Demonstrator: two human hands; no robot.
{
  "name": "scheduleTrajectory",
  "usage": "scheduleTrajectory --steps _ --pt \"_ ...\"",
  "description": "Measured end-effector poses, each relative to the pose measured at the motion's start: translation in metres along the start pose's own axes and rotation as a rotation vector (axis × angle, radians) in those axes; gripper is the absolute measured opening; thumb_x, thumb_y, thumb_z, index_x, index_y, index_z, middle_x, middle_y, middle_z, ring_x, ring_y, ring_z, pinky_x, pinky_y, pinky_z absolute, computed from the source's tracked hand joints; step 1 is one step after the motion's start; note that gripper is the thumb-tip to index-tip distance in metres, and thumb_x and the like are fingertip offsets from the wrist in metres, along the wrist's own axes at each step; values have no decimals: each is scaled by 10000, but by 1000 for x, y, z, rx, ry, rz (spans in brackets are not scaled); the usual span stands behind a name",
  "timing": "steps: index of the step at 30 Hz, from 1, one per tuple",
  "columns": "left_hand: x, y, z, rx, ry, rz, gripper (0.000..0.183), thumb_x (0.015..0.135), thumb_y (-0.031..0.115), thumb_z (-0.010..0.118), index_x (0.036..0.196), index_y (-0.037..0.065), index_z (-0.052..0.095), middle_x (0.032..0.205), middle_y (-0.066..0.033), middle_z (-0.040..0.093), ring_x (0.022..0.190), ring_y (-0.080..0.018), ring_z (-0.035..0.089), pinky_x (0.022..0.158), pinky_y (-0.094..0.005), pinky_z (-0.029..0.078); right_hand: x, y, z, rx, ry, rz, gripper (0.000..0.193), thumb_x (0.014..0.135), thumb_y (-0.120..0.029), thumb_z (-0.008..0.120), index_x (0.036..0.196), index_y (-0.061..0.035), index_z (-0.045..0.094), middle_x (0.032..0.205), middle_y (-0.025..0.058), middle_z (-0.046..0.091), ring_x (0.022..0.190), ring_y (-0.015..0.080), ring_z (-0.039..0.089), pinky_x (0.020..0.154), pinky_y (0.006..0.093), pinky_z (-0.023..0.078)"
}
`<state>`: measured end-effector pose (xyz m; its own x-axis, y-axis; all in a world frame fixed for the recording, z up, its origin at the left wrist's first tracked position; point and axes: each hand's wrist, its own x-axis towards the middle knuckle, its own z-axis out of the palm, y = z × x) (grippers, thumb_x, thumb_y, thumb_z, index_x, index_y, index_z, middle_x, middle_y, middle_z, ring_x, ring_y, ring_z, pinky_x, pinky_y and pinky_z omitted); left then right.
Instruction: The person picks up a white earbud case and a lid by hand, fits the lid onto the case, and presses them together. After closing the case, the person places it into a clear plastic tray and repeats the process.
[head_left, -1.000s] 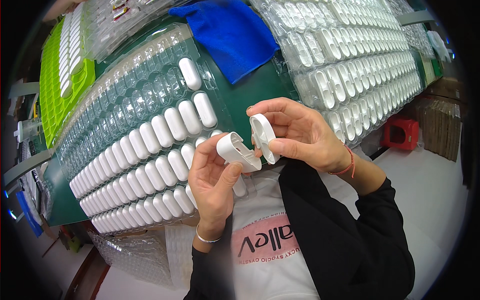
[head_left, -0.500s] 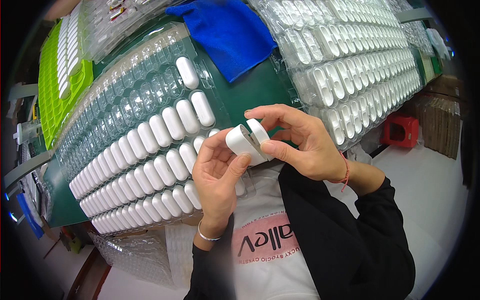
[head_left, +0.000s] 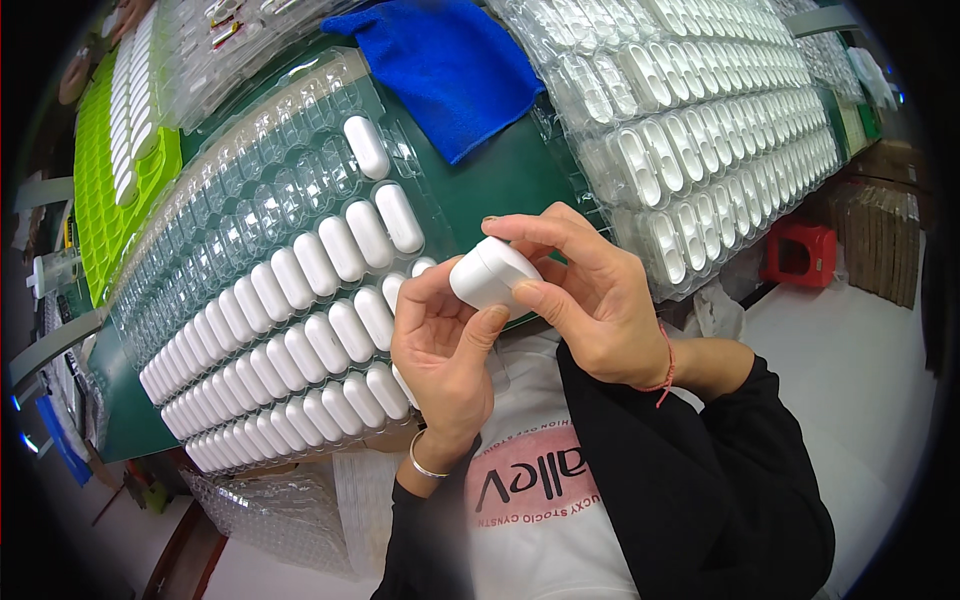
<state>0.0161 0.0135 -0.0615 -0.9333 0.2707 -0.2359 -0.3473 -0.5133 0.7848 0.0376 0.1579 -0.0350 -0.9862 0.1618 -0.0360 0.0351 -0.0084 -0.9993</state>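
Note:
Between my two hands is a white earbud charging case (head_left: 487, 276) with its lid down, held above the near edge of the bench. The fingers and thumb of my left hand (head_left: 440, 345) pinch its body from the left. My right hand (head_left: 590, 290) grips it from the right, forefinger over the lid and thumb against the side. Just left of my hands lies a clear plastic tray (head_left: 290, 185) with rows of closed white cases (head_left: 320, 335); its far pockets are mostly bare, apart from one lone case (head_left: 366, 147).
A blue cloth (head_left: 445, 75) lies on the green mat (head_left: 485, 200). To the right are trays of white shell parts (head_left: 715, 150). A lime-green rack (head_left: 100, 225) with white pieces stands far left, a person's hand (head_left: 125, 18) near it. A red stool (head_left: 800, 253) is on the floor.
The case's lid, raised half a second ago, is now shut down onto the body. My hands stay in nearly the same place, both still on the case. A hand shows more at the far left.

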Motion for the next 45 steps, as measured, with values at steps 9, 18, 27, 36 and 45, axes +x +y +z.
scheduleTrajectory --steps 9,18,27,36,45 --pt "5 4 -20 -182 -108 -110 432 819 -26 754 1191 -14 534 1116 -85 616 1052 -169 616 923 -312 516 4 -9 -3 230 -74 119 354 943 13 576 1296 26 579 1101 64 609 988 122 600 909 278 497" --pt "9 15 -21 -239 -75 -81 429 860 -4 727 1235 -10 517 1168 -106 625 1081 -177 614 958 -327 494 26 -23 -7 -374 41 -221 295 840 11 694 1132 -25 663 1037 99 666 927 192 636 804 316 506" --pt "25 80 8 679 -63 397 335 812 -63 726 1119 -29 595 1165 -141 645 1056 -216 648 902 -321 539 79 -50 -27 -457 -342 -122 120 828 -10 689 948 -11 692 861 107 666 744 195 633 676 314 493" --pt "12 226 37 1471 -374 2441 266 911 6 505 1034 134 703 1030 8 726 974 -116 662 720 -271 453 308 -51 -89 -1170 -28 -719 95 837 -68 615 890 -37 688 888 161 682 885 352 634 783 437 503" --pt "-10 221 17 1397 -84 2620 237 921 47 496 946 116 722 916 6 726 770 -122 664 724 -260 483 413 -10 -80 -1377 -99 -834 122 781 15 581 894 -18 613 887 170 658 889 393 621 769 468 485"
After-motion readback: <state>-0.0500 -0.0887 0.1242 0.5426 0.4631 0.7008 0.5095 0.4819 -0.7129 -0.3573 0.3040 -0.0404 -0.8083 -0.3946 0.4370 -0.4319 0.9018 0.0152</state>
